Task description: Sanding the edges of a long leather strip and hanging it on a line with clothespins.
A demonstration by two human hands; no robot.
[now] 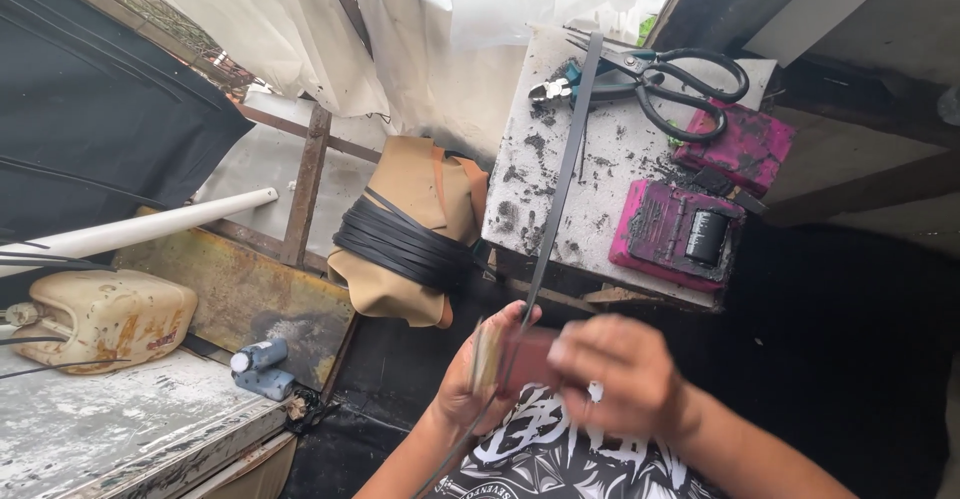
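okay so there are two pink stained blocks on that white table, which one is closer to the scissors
The upper pink block, at the table's far right corner: the scissors' handle loop reaches its edge. The other pink block, with the dark roller, lies lower, nearer the hands.

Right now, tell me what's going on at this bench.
A person holds a small reddish-brown leather piece in front of the chest, left hand gripping it from the side, right hand over it, blurred. A long black strap runs from the hands up across the stained white worktop. Black scissors, pliers and two pink-stained blocks lie there.
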